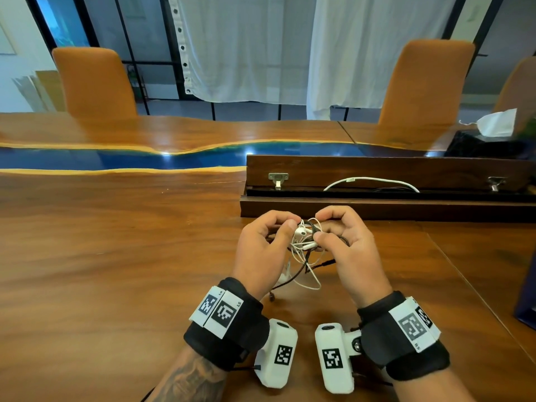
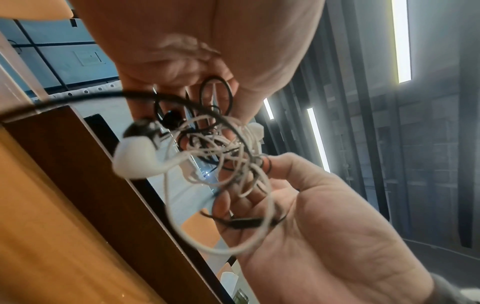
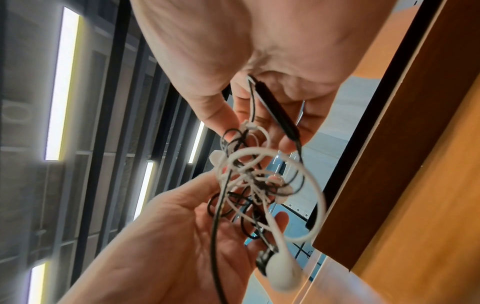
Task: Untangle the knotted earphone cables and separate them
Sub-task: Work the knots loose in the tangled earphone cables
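Both hands lift the tangle (image 1: 306,237) just above the table (image 1: 116,242): left hand (image 1: 262,248) and right hand (image 1: 346,242) each pinch its thin cords. White cable (image 2: 221,250) and black cable (image 3: 215,236) (light, limp) look best taken near the earbud (image 2: 136,157).

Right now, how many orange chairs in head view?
3. One chair far left behind the table, one far right, a third cut off at the right edge. Others may be out of frame.
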### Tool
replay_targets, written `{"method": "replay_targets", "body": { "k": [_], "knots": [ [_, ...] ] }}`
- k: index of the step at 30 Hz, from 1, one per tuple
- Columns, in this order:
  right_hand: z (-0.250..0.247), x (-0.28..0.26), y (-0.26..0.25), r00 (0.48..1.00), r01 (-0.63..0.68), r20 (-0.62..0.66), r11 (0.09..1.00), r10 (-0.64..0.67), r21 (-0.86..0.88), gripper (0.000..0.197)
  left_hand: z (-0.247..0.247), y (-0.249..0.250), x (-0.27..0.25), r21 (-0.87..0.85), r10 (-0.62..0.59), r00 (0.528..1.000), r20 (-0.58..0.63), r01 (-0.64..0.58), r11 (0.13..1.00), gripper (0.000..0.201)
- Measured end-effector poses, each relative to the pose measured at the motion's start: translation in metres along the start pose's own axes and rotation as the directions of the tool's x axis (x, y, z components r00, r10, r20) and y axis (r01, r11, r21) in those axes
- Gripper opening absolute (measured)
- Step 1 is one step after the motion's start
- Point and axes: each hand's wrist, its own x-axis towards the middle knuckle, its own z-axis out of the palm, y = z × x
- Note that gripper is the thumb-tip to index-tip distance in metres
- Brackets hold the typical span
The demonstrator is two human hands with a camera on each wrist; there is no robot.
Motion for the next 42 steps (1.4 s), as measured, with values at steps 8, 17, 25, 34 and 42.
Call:
{"method": "replay_targets", "body": {
  "k": [8, 17, 25, 34, 42],
  "knots": [
    [0.002, -0.001, 0.001, 1.000, 0.011, 0.030, 0.999, -0.010, -0.039, 0.024, -0.001, -0.002, 0.000, 0.058, 0.120, 0.993, 0.004, -0.120, 0.991, 0.011],
    [0.001, -0.002, 0.003, 0.989, 0.022, 0.149, 0.981, 0.007, -0.192, 0.036, -0.001, -0.006, 0.000, 0.090, 0.143, 0.989, -0.049, -0.138, 0.986, 0.008],
    [-0.005, 0.002, 0.016, 0.984, -0.132, 0.072, 0.943, 0.161, -0.307, 0.023, -0.013, 0.004, 0.007, -0.222, 0.094, 0.960, -0.264, -0.155, 0.963, 0.013],
    [-0.007, 0.006, 0.010, 0.992, -0.124, -0.009, 0.987, 0.124, -0.100, 0.030, -0.001, -0.001, 0.003, -0.192, -0.124, 0.983, -0.134, 0.097, 0.977, 0.060],
    [-0.007, 0.002, -0.002, 0.999, -0.039, 0.033, 0.999, 0.039, -0.008, 0.043, 0.002, -0.001, -0.002, 0.134, -0.118, 0.992, 0.049, 0.110, 0.985, 0.017]
  ]
}}
